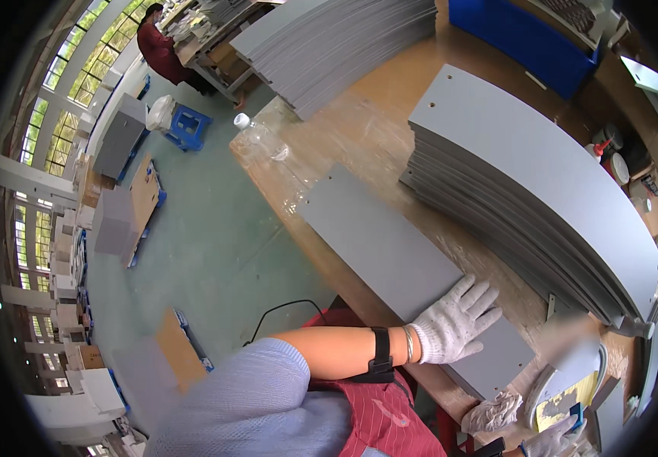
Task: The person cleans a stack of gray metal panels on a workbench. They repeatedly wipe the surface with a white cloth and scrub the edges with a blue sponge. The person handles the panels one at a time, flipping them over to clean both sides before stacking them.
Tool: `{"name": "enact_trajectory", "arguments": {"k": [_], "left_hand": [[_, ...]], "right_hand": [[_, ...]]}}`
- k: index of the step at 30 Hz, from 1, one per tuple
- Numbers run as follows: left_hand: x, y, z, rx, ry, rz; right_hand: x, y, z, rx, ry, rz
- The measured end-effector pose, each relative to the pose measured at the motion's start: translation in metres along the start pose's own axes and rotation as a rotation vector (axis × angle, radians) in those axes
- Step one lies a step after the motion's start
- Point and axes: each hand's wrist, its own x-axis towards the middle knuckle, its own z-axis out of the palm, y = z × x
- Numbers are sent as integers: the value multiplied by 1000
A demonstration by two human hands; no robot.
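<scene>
My left hand [457, 318], in a white knit glove, lies flat with fingers spread across a long grey panel [382, 240] on the workbench. The panel has small holes near its ends. My right hand [553, 440], also gloved, is at the lower right edge, partly cut off, with its fingers closed on a small blue tool [576, 415] whose kind is unclear. Right by it are a round pale container [532, 407] and a yellow sheet [556, 412] smeared with grey. A crumpled whitish cloth [492, 412] lies between the panel's near end and my right hand.
A tall stack of curved grey panels [527, 160] stands beyond the panel, another stack [336, 46] farther back. A clear plastic bottle [260, 135] lies at the bench's left corner. Also in view are a blue bin [523, 42], a blue stool [187, 127] and a person [163, 49] at another table.
</scene>
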Motion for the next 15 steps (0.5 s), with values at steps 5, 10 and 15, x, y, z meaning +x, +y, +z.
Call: {"name": "enact_trajectory", "arguments": {"k": [5,10,15], "left_hand": [[-8,-22,-4,-82,16,85],[-50,-123,-51,-1,71,-114],[-126,-279,-92,229,276,-570]], "right_hand": [[-23,-147,-14,257,-87,98],[-54,-221,6,470,-146,70],[-107,-287,26,392,-190,-45]]}}
